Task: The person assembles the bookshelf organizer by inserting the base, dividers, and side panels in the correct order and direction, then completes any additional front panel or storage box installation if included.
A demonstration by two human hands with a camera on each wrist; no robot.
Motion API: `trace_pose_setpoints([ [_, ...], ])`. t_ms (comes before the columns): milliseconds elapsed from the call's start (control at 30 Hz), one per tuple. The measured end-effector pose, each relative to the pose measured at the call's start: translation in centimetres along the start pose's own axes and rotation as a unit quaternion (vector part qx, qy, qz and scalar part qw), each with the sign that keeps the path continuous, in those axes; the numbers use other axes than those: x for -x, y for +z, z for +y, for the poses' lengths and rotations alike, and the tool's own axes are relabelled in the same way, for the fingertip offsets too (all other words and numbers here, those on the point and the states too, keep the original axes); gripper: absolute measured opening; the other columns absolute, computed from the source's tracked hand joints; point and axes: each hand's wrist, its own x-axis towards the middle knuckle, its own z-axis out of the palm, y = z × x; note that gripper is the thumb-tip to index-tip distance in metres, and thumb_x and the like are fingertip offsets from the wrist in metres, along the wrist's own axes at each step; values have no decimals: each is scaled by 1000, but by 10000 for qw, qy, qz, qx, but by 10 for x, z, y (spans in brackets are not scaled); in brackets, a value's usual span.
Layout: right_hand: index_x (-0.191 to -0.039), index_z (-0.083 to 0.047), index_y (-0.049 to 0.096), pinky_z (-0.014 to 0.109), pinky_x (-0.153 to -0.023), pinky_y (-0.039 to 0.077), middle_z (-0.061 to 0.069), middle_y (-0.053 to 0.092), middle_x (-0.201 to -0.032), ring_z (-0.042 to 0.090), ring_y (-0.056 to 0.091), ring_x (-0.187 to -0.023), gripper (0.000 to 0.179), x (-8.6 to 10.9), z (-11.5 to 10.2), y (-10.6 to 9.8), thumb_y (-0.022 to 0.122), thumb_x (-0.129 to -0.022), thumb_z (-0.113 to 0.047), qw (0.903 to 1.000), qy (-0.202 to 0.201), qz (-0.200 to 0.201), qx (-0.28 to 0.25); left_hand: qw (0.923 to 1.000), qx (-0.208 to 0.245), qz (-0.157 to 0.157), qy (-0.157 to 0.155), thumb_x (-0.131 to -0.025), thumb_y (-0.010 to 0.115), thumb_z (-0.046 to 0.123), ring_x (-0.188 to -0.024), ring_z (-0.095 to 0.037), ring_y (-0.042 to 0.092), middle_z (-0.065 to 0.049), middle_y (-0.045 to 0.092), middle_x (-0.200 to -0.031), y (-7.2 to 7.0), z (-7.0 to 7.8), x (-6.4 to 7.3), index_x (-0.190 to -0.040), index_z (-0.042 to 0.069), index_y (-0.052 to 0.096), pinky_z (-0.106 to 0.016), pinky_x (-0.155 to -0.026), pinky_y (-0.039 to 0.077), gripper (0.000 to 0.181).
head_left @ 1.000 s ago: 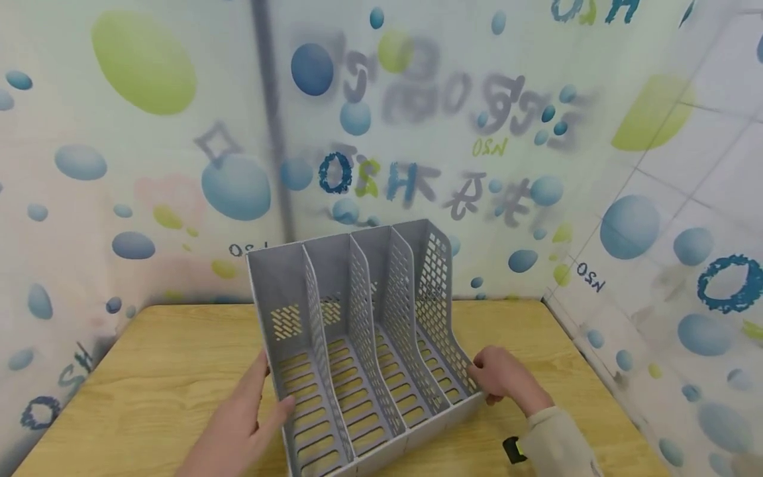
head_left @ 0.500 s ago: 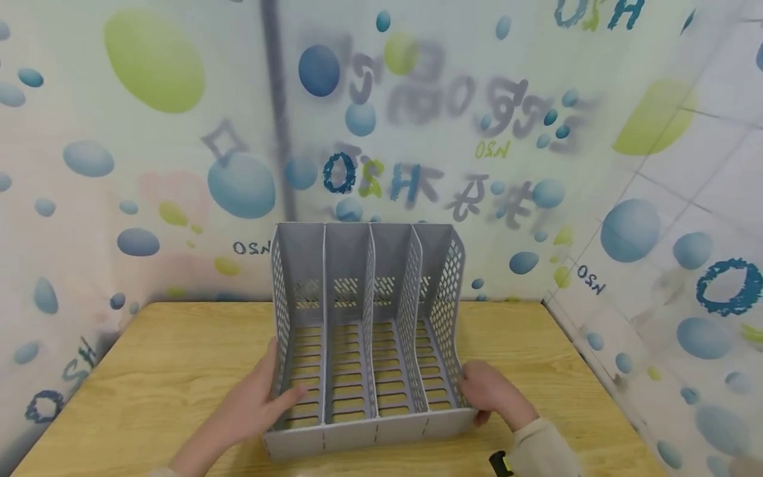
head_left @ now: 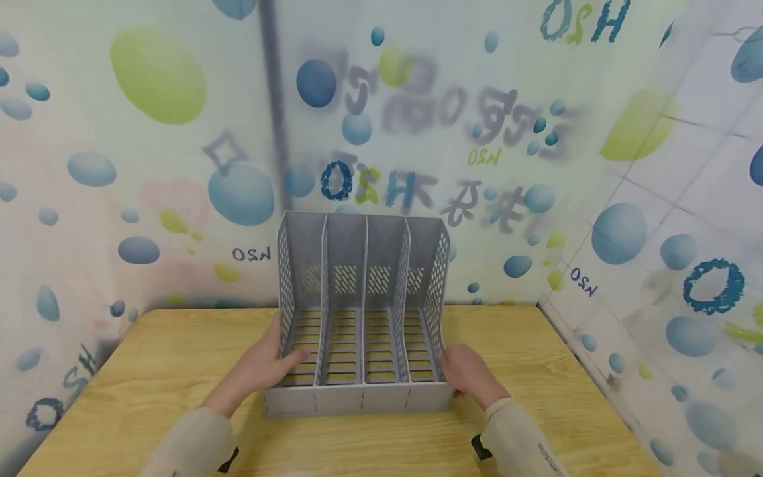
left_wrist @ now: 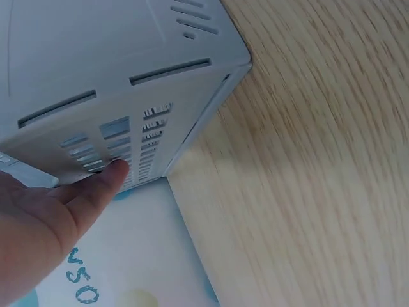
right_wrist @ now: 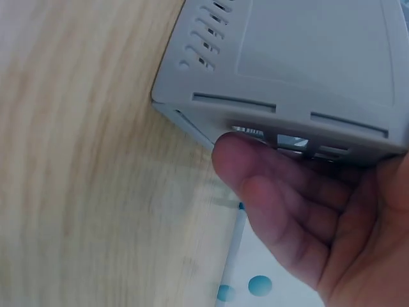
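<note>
A grey plastic file organizer (head_left: 363,399) faces me upright in the middle of the head view. Thin perforated dividers split it into several slots, and its floor is slatted. At its left side my left hand (head_left: 262,361) grips the low part of the side wall, thumb over the inside and fingers outside. On the opposite wall, my right hand (head_left: 467,372) holds the lower front part with curled fingers. In the left wrist view, fingers (left_wrist: 102,185) lie along the organizer's (left_wrist: 96,45) slotted surface. From the right wrist, curled fingers (right_wrist: 255,173) show under the organizer's (right_wrist: 313,51) edge.
A light wood-grain table (head_left: 179,371) lies beneath and around the organizer. Behind it hangs a pale backdrop (head_left: 381,159) with blue and green dots, and another such surface (head_left: 656,331) runs along the right side. Dark bands (head_left: 480,447) show at both cuffs.
The organizer was tilted and turned a second ago; it has swung round to face me squarely and shifted away from me. Both hands moved with it, keeping hold of its sides.
</note>
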Motion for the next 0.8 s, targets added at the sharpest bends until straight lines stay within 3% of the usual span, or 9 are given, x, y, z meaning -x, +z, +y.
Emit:
trace_pose_setpoints([
  [233,-85,2,65,32,-42,54,14,64,-75,19,62,-47,30,-11,4,-2,45,-103,-10,9993,300,-6,-229,9999,45,-29,-153,-100,64,41,-148,-55,25,-34,10,-166,3,-1,-6,-161,-7,-4,-67,-117,28,104],
  [400,-85,2,65,33,-42,54,14,65,-76,19,62,-48,29,-11,9,-4,45,-102,-10,9989,405,-1,-237,9999,71,-16,-94,-100,65,41,-148,-54,25,-32,10,-167,6,-1,-9,-162,-5,-2,-67,-117,27,103],
  [633,-81,1,65,31,-40,53,19,69,-80,19,61,-42,31,-16,20,-12,45,-103,-9,9996,250,62,118,9998,31,-101,-166,-100,64,42,-150,-53,20,-33,6,-167,11,4,-18,-160,-10,-3,-63,-120,22,104],
  [800,-83,1,63,32,-43,53,17,67,-79,19,61,-43,31,-20,23,-15,44,-104,-11,9993,382,-7,57,9999,95,-24,25,-99,65,38,-150,-53,22,-31,7,-167,16,0,-31,-162,-5,-4,-65,-119,25,103],
])
